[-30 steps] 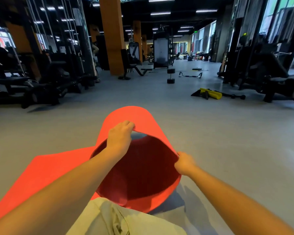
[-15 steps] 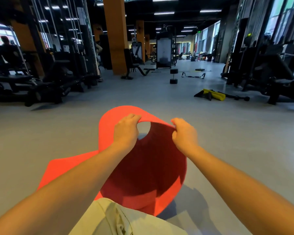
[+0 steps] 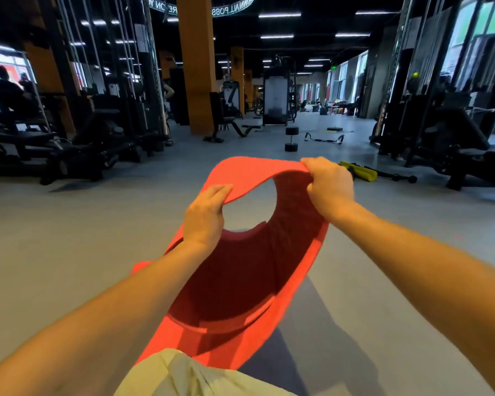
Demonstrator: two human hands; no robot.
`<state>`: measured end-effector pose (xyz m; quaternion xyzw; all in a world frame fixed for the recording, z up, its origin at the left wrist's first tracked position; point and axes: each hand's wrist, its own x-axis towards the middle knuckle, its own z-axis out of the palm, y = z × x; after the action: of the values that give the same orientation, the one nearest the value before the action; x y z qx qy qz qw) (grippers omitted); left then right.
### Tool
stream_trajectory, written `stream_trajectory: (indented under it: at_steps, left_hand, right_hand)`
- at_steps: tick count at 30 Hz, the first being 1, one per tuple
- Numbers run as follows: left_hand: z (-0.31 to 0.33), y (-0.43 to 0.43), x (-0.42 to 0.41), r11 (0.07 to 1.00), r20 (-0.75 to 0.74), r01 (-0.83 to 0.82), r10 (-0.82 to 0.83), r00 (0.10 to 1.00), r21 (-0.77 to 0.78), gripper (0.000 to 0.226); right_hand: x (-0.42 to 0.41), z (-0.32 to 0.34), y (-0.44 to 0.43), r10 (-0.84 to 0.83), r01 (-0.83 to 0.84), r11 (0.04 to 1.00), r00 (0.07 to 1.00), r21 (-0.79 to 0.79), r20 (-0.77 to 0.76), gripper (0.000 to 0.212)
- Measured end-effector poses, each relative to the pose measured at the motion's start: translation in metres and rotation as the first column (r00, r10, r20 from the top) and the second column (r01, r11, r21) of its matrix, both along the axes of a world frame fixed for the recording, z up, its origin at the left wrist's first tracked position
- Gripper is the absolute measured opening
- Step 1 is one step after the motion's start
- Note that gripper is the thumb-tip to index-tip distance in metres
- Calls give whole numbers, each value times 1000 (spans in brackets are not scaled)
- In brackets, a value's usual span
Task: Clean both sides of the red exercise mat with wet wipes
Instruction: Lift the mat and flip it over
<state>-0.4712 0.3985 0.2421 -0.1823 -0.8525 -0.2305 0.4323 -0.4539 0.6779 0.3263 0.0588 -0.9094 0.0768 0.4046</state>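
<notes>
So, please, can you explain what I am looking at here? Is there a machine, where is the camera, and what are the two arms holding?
There is no machine here: these are a person's two bare arms. The one camera sits on the person's head and looks forward and down, so the arms come in from the bottom of the picture. The left hand and the right hand each have a grip on the raised edge of the red exercise mat. The mat curls up in a loop, and the rest of it runs down to the grey gym floor. Farther off on that floor, a dumbbell stands on end and a yellow-and-black item lies beside the right hand's side of the view.
</notes>
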Motion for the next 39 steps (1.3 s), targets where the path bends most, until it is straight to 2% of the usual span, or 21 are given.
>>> stream_trajectory:
  at_steps: [3, 6, 8, 13, 16, 18, 20, 22, 24, 27, 29, 32, 34, 36, 37, 39]
  left_hand:
    - [27, 11, -6, 999, -49, 32, -31, 998, 29, 66]
    - [47, 29, -17, 988, -75, 91, -82, 994, 123, 74]
    - [49, 37, -20, 979, -78, 124, -113, 991, 160, 82]
    - [16, 44, -24, 985, -65, 153, -148, 987, 82, 72]
    - [-11, 67, -13, 964, -39, 245, -251, 967, -105, 52]
    - [-36, 83, -1, 935, 45, 306, -303, 952, -181, 36]
    - [-64, 90, 10, 932, 124, 300, -279, 952, -204, 33]
    - [-90, 92, 18, 938, 151, 282, -255, 955, -203, 40]
    - [-111, 89, 26, 956, 152, 244, -220, 963, -163, 46]
    - [-136, 71, 35, 999, 223, 26, -16, 975, -42, 51]
    - [-149, 60, 42, 994, 318, -79, 100, 943, -78, 54]
    - [-154, 64, 49, 974, 360, -88, 160, 919, -210, 34]
    - [-145, 71, 46, 960, 313, -29, 119, 942, -277, 32]
    - [-123, 71, 35, 940, 222, 47, 31, 974, -337, 30]
    - [-108, 68, 25, 920, 152, 75, -17, 988, -385, 26]
    - [-73, 59, 3, 868, 15, 77, -80, 997, -490, 11]
  right_hand:
    - [-1, 58, 16, 63, -13, 962, 982, 271, -178, 34]
    - [-3, 95, 30, 118, 41, 917, 922, 397, -369, 41]
    - [-5, 90, 38, 89, 104, 899, 908, 425, -410, 38]
    - [9, 11, 43, -14, 87, 920, 982, 381, -189, 42]
    - [23, -39, 0, 162, -144, 919, 987, 367, -20, 47]
    - [36, -69, -33, 237, -279, 924, 954, 261, 184, 35]
    - [50, -90, -51, 145, -230, 949, 926, 215, 348, 34]
    - [57, -108, -56, 34, -162, 951, 902, 263, 431, 38]
    - [57, -122, -57, -18, -127, 948, 895, 293, 445, 48]
    - [50, -129, -50, -101, -25, 958, 902, 284, 420, 69]
    - [48, -126, -38, -161, 69, 971, 895, 227, 415, 62]
    - [48, -122, -28, -248, 157, 956, 883, 247, 398, 49]
    - [48, -126, -34, -176, 40, 920, 932, 391, 318, 52]
    - [46, -130, -47, 15, -177, 852, 949, 493, 316, 50]
    - [46, -129, -53, 69, -235, 854, 935, 464, 347, 43]
    - [45, -117, -63, 51, -188, 920, 927, 344, 371, 27]
